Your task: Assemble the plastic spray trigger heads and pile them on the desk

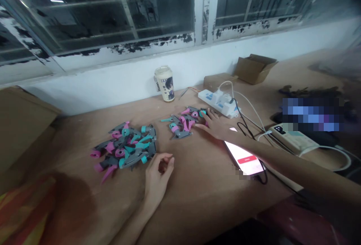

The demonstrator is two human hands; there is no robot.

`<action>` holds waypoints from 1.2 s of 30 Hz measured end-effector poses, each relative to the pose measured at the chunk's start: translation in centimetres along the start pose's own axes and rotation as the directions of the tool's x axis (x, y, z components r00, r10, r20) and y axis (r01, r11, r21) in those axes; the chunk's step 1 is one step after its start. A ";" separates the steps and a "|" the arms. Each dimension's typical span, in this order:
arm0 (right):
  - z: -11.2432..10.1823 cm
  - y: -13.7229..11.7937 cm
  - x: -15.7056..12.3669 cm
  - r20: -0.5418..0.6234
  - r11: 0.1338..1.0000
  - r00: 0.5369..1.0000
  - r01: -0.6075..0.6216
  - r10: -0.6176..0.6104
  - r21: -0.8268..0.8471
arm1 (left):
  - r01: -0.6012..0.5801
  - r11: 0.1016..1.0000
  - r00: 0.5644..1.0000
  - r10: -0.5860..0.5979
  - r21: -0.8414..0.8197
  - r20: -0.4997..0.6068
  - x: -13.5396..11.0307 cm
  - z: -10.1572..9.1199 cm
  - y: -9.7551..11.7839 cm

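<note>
My left hand point(159, 175) rests on the table just right of the larger pile point(126, 145). Its fingers are curled, with thumb and index tip close together and nothing visible between them. That pile is made of small grey plastic pieces with pink and turquoise rings and pointed levers; their exact kind is unclear. Stretched across from the right, my right hand point(213, 125) has its fingers spread at the right edge of a smaller pile point(183, 122) of similar pieces. Its fingertips reach a turquoise ring point(202, 114) and partly cover the pieces there; a firm grip does not show.
A lit phone point(244, 156) lies under my right forearm, with a cable. Behind stand a white power strip point(220, 103), a printed coffee cup point(165, 84) and an open cardboard box point(255, 69). A white device point(295, 138) lies right; a large carton point(22, 124) stands left.
</note>
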State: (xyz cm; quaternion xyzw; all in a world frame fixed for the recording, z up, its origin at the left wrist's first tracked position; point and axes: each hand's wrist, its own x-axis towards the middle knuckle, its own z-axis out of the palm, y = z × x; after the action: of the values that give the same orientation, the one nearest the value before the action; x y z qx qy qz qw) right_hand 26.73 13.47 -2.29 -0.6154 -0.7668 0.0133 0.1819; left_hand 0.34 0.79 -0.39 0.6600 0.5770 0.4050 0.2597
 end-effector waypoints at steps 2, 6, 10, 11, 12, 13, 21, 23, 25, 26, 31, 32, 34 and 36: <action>0.2 -0.5 0.0 0.019 1.000 1.000 0.013 -0.013 0.008 | 0.010 1.000 1.000 -0.010 -0.010 0.002 0.0 0.0 0.0; 0.0 -0.9 0.2 0.048 0.996 0.995 0.082 -0.083 0.024 | 0.023 1.000 1.000 -0.022 -0.020 0.005 -0.1 0.0 0.0; -0.9 -0.1 0.7 0.113 0.949 0.943 0.314 -0.312 -0.003 | 0.010 1.000 1.000 -0.010 -0.007 0.000 -0.2 0.0 0.0; -1.1 0.2 0.8 0.123 0.939 0.932 0.344 -0.341 -0.011 | 0.003 1.000 1.000 -0.003 -0.003 -0.001 -0.2 0.0 0.0; -1.3 0.5 1.0 0.125 0.935 0.929 0.354 -0.349 -0.016 | -0.001 1.000 1.000 0.001 -0.001 0.001 -0.2 0.0 0.0; -1.6 0.8 1.2 0.122 0.936 0.930 0.350 -0.346 -0.018 | -0.004 1.000 1.000 0.004 0.000 0.001 -0.2 0.0 0.0; -3.8 0.8 2.6 -0.011 0.978 0.981 0.195 -0.195 0.076 | -0.001 1.000 1.000 0.001 0.003 0.016 -0.3 -0.1 0.1; -4.1 0.1 2.6 0.006 0.974 0.977 0.213 -0.214 0.073 | -0.010 1.000 1.000 0.010 0.009 0.017 -0.3 -0.1 0.1; -4.1 -0.8 2.2 0.038 0.965 0.965 0.258 -0.260 0.051 | -0.021 1.000 1.000 0.021 0.019 0.015 -0.3 -0.2 0.1; -4.1 -1.3 2.0 0.056 0.959 0.958 0.281 -0.283 0.034 | -0.026 0.999 1.000 0.026 0.026 0.014 -0.3 -0.2 0.2; -3.3 -4.0 0.6 0.077 0.941 0.938 0.339 -0.337 -0.010 | -0.030 0.998 1.000 0.029 0.046 0.007 -0.3 -0.2 0.3; -3.1 -4.6 0.3 0.056 0.940 0.939 0.341 -0.341 -0.003 | -0.033 0.998 0.999 0.033 0.047 0.007 -0.3 -0.2 0.3; -2.6 -5.9 -0.2 -0.002 0.942 0.942 0.335 -0.335 0.014 | -0.047 0.998 0.999 0.047 0.052 0.008 -0.3 -0.2 0.4; -2.1 -7.4 -0.4 -0.068 0.959 0.958 0.282 -0.280 0.024 | -0.060 0.997 0.998 0.060 0.057 0.006 -0.2 -0.2 0.4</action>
State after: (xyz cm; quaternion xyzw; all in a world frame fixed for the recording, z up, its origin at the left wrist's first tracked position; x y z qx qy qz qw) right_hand 20.50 10.84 1.33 -0.4973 -0.8398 -0.0195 0.2168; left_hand 0.43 0.48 0.00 0.6849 0.5679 0.3946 0.2295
